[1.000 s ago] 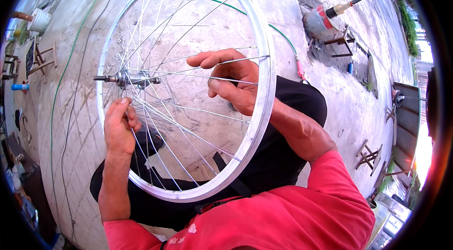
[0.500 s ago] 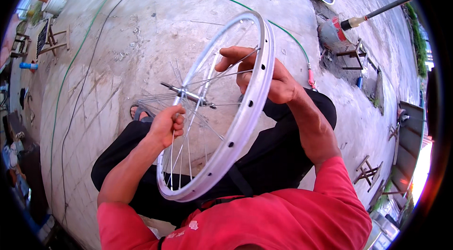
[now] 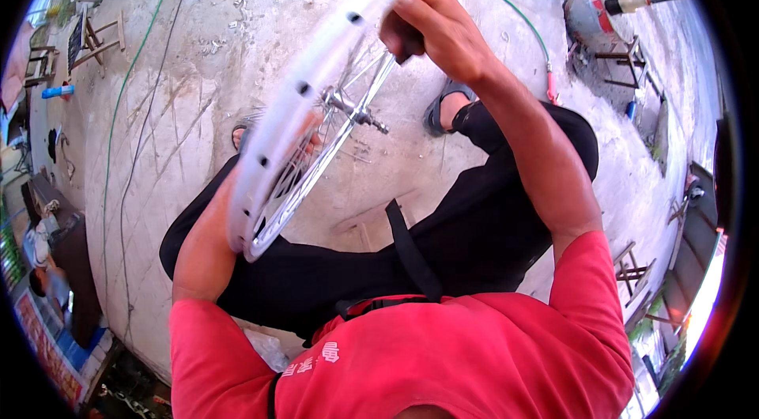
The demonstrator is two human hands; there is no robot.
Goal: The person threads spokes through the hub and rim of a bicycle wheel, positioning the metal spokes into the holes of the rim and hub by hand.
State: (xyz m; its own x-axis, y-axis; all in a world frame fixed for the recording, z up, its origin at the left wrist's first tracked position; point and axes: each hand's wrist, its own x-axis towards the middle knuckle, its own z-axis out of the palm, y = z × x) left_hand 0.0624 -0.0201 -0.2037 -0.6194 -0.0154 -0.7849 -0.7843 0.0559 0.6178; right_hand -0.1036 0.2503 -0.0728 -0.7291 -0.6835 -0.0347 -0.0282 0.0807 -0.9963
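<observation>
A silver bicycle wheel rim (image 3: 288,115) stands tilted before me, its outer face with dark spoke holes turned to the left. Inside it are a metal hub (image 3: 348,107) and several thin spokes (image 3: 304,182). My right hand (image 3: 435,32) is closed on the rim's upper right part, fingers curled inward. My left hand (image 3: 313,137) is behind the wheel, close to the hub and spokes. The rim covers much of it, and its visible fingers look curled; what they hold cannot be made out. Loose spoke ends (image 3: 253,115) stick out left of the rim.
Concrete floor (image 3: 198,87) lies around my bent legs and sandalled feet. A green hose (image 3: 130,79) and a dark cable run along the left. At the right are a stained bucket (image 3: 593,20), a small wooden stool (image 3: 624,62) and a hose end with a red fitting (image 3: 552,85).
The wheel has turned and moved up and left, so its outer face now shows on the left. My left hand has gone behind the rim; my right hand has moved up with the rim.
</observation>
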